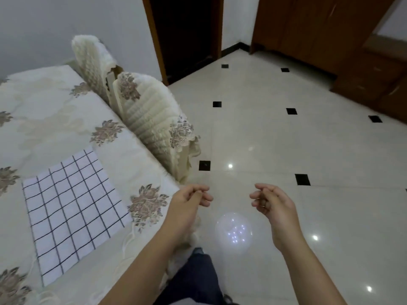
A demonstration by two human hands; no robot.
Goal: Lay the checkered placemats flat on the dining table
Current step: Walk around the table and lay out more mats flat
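White placemat (72, 214) with a thin black grid lies flat on the flowered tablecloth (55, 119). Left hand (189, 200) and right hand (273, 203) hover beyond the table edge, fingers loosely curled, holding nothing.

Placemat (72, 213), lower left: white, thin black grid. Tablecloth (44, 119): cream, mauve-grey floral motifs. Floor (286, 150), right: glossy cream tiles, small black diamond insets.
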